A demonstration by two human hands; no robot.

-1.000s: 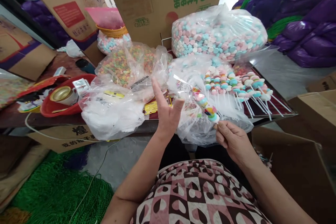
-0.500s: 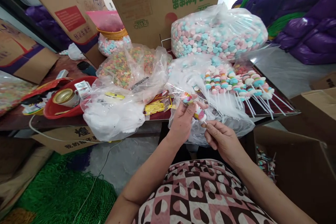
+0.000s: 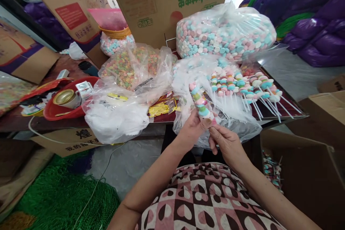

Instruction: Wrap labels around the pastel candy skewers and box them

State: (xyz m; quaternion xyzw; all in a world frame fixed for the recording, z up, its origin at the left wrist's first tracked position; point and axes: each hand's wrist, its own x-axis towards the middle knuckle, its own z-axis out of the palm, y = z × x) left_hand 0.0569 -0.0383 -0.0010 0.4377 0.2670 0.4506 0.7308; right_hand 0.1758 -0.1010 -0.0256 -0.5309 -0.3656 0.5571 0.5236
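My left hand is closed round the lower part of a candy skewer, a stack of pink, blue, green and white sweets that seems to be inside a clear wrapper. It tilts up and away from me. Just below, my right hand has its thumb and forefinger pinched at the skewer's bottom end; the stick there is mostly hidden by the fingers. Beyond my hands, several finished-looking candy skewers with white sticks lie on plastic. Gold twist ties lie left of my left hand.
A big bag of marshmallows stands at the back, a bag of small coloured sweets left of it. Farther left is a red basin with a metal bowl. An open cardboard box holding skewers stands at lower right.
My left hand has slid down to the skewer's lower end, and more of its upper part now shows. The wrapper now seems to cover its length. My right hand stays at the bottom end.
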